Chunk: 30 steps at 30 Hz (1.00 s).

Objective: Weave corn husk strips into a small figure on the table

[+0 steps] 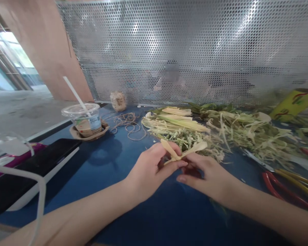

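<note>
My left hand [154, 169] and my right hand [204, 172] meet over the blue table [113, 160], near its middle. Both pinch a pale yellow folded leaf strip [182, 151], whose two ends stick up and out between my fingers. My left thumb and fingers close on its left part. The fingers of my right hand curl around its lower right part. Just behind my hands lies a pile of pale and green leaf strips [179, 128].
A lidded plastic cup with a straw [86, 120], loose twine [127, 123] and a twine ball [118, 100] sit at left. A dark flat device [28, 167] lies at far left. Red-handled scissors [284, 179] lie right. A perforated metal screen [195, 51] stands behind.
</note>
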Motion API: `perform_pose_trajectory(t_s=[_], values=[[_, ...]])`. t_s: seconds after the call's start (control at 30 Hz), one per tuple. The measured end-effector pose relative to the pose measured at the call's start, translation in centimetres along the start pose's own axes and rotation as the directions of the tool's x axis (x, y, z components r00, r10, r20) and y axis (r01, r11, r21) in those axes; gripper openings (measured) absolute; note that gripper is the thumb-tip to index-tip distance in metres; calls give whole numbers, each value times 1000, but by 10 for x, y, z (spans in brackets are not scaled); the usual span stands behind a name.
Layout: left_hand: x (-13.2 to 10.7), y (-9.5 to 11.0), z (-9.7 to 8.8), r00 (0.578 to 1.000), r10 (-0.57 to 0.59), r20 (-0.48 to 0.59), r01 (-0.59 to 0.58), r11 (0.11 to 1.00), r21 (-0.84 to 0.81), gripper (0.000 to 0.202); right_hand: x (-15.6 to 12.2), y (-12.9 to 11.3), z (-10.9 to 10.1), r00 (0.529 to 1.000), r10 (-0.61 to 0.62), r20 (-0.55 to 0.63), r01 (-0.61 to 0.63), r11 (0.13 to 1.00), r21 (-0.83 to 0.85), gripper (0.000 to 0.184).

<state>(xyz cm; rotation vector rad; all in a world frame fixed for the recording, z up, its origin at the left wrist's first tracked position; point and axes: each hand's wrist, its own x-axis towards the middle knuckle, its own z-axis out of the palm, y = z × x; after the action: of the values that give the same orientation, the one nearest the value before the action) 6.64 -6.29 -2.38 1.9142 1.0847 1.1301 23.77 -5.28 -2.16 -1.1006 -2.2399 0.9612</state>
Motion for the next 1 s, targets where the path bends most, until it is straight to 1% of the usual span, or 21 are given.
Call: perform_pose_trajectory(t_s=[0.07, 0.13, 0.2, 0.27, 0.37, 0.43, 0.53, 0.67, 0.73, 0.8, 0.87, 0.9, 1.0], values=[[0, -1, 2, 997, 73, -19, -71, 994, 81, 10, 3, 1, 3, 1000, -3, -11, 4, 997, 83, 20], [0, -2, 5, 996, 92, -18, -90, 992, 93, 10, 4, 2, 5, 1000, -16, -9, 18, 989, 148, 17], [1, -2, 6, 999, 44, 5, -44, 998, 43, 13, 4, 2, 5, 1000, -15, -10, 16, 992, 122, 17], [1, -1, 7, 997, -53, 58, 57, 996, -71, 17, 2, 3, 5, 999, -13, -33, 14, 999, 34, 24], [-1, 0, 7, 971, -175, 161, 211, 948, -240, 22, -2, 2, 3, 994, -64, -89, 58, 996, -69, 30], [-2, 1, 6, 959, -213, 184, 262, 915, -306, 28, -4, 0, 2, 992, -95, -87, 85, 990, -111, 30], [-3, 4, 5, 962, -218, 164, 263, 904, -337, 30, -7, -2, 2, 990, -122, -74, 107, 978, -179, 28], [-2, 6, 3, 960, -222, 172, 269, 902, -338, 26, -10, -4, 1, 974, -202, -107, 156, 930, -332, 31], [0, 5, 3, 942, -244, 230, 315, 879, -357, 26, -12, -5, 0, 966, -234, -109, 174, 904, -391, 31], [2, 3, 3, 912, -264, 314, 374, 849, -373, 26, -15, -5, -1, 961, -256, -105, 189, 883, -429, 31], [3, 1, 3, 881, -266, 392, 415, 832, -369, 26, -16, -4, -2, 960, -265, -91, 200, 875, -441, 30], [3, 1, 3, 877, -260, 405, 415, 835, -362, 25, -17, -4, -1, 961, -261, -88, 199, 879, -434, 29], [2, 1, 3, 888, -246, 389, 391, 850, -353, 21, -18, -3, -1, 979, -184, -82, 145, 927, -346, 31]])
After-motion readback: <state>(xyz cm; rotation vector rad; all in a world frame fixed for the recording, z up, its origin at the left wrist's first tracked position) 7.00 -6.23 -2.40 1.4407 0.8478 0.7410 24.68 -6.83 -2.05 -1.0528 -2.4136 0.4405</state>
